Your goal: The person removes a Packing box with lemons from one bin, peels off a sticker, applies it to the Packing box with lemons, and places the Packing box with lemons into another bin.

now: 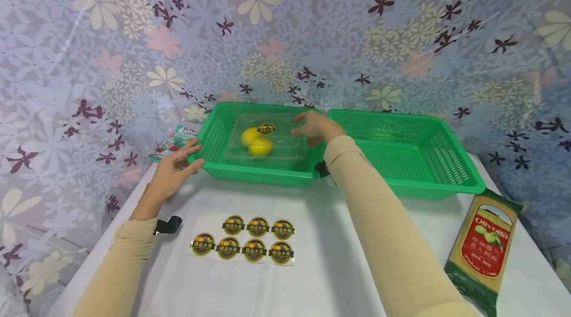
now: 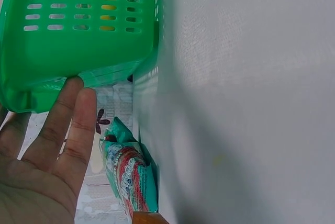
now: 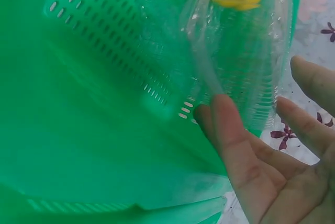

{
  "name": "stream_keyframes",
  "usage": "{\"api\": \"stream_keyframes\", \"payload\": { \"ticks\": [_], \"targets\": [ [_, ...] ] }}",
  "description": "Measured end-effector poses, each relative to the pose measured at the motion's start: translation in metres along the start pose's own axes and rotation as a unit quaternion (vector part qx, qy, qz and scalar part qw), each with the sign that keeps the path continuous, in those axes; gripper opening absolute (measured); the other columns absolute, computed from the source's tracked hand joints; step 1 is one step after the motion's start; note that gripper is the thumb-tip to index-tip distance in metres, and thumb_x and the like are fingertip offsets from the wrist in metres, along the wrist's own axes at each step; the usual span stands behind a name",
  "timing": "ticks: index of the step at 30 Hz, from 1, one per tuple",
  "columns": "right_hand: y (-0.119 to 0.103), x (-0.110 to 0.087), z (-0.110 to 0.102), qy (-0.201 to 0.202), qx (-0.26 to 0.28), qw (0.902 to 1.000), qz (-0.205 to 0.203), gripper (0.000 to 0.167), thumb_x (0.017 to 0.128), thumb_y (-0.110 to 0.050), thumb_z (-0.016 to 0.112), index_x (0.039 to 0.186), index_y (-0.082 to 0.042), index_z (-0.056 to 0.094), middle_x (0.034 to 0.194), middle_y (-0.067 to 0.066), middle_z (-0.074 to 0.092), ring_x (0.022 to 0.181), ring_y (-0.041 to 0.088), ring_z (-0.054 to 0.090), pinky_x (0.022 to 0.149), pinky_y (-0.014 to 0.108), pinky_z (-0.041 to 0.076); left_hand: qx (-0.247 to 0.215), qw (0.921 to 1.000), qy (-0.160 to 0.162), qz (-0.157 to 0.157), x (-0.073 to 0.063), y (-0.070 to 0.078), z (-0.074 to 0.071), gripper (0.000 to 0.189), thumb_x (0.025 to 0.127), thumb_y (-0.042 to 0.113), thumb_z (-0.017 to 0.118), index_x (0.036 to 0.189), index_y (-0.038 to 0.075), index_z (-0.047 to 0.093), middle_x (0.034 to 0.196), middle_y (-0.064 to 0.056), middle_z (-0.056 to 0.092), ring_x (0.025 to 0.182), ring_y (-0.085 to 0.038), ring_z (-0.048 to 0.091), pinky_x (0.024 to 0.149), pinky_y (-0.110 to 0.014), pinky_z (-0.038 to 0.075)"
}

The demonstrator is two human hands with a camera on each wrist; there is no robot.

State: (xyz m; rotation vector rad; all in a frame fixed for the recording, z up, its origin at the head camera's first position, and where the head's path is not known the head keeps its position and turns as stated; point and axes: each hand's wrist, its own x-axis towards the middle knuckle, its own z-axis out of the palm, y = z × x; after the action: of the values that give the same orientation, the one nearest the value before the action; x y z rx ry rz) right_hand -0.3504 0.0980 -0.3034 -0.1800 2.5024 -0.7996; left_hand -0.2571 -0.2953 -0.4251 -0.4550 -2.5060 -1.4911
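Observation:
A clear plastic box (image 1: pixel 285 147) lies in the left green basket (image 1: pixel 258 175). Inside it are two yellow lemons (image 1: pixel 260 147), and a black-and-gold round sticker (image 1: pixel 266 129) is on its lid. My right hand (image 1: pixel 314 127) is at the box's right end; in the right wrist view its fingers (image 3: pixel 229 122) are spread beside the clear plastic (image 3: pixel 241 51), and firm contact cannot be made out. At the basket's left end, my left hand (image 1: pixel 171 173) touches the rim with nearly straight fingers (image 2: pixel 57 122). Nothing is gripped in it.
A second green basket (image 1: pixel 401 189) stands to the right. A sheet with several matching stickers (image 1: pixel 254 250) lies on the white table (image 1: pixel 200 292) in front. An Olivoilà packet (image 1: pixel 486 240) is at the right edge, and a teal packet (image 1: pixel 185 133) sits behind my left hand. Patterned cloth (image 1: pixel 285 34) hangs behind.

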Motion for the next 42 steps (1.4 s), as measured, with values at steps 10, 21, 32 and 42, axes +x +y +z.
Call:
{"api": "stream_keyframes", "payload": {
  "ticks": [10, 21, 32, 42],
  "targets": [
    [-0.003, 0.003, 0.01, -0.046, 0.037, 0.9982, -0.009, 0.068, 0.113, -0.034, 0.057, 0.171, -0.015, 0.028, 0.179, 0.017, 0.019, 0.142, 0.043, 0.058, 0.114, 0.049, 0.055, 0.024, 0.9997, -0.003, -0.011, -0.003, 0.001, -0.002, 0.053, 0.106, 0.021, 0.071, 0.156, 0.008, 0.057, 0.173, -0.008, 0.04, 0.093, 0.009, 0.072, 0.079, -0.023, 0.063],
    [0.001, -0.011, -0.007, -0.031, -0.008, 0.9988, -0.038, 0.063, 0.113, -0.035, 0.057, 0.169, -0.016, 0.034, 0.165, 0.018, 0.042, 0.134, 0.039, 0.063, 0.109, 0.048, 0.058, 0.082, 0.9964, -0.008, -0.017, 0.003, 0.004, -0.003, 0.053, 0.108, 0.031, 0.069, 0.155, 0.009, 0.058, 0.173, -0.003, 0.042, 0.131, -0.035, 0.068, 0.09, -0.016, 0.056],
    [0.021, -0.04, -0.022, 0.024, -0.112, 0.9885, -0.099, 0.061, 0.112, -0.038, 0.058, 0.166, -0.016, 0.04, 0.162, 0.026, 0.05, 0.133, 0.042, 0.064, 0.111, 0.06, 0.053, 0.212, 0.9768, -0.019, 0.022, 0.015, 0.034, -0.01, 0.049, 0.105, 0.023, 0.07, 0.148, 0.0, 0.063, 0.162, -0.023, 0.052, 0.114, -0.046, 0.07, 0.087, -0.056, 0.058],
    [0.052, -0.08, -0.018, 0.113, -0.162, 0.9691, -0.148, 0.072, 0.112, -0.036, 0.059, 0.172, -0.014, 0.026, 0.174, 0.026, 0.03, 0.158, 0.051, 0.031, 0.124, 0.072, 0.033, 0.246, 0.9683, -0.036, 0.026, 0.017, 0.073, 0.007, 0.064, 0.107, 0.027, 0.068, 0.162, 0.002, 0.046, 0.17, -0.033, 0.032, 0.159, -0.058, 0.024, 0.124, -0.081, 0.019]
  ]
}}
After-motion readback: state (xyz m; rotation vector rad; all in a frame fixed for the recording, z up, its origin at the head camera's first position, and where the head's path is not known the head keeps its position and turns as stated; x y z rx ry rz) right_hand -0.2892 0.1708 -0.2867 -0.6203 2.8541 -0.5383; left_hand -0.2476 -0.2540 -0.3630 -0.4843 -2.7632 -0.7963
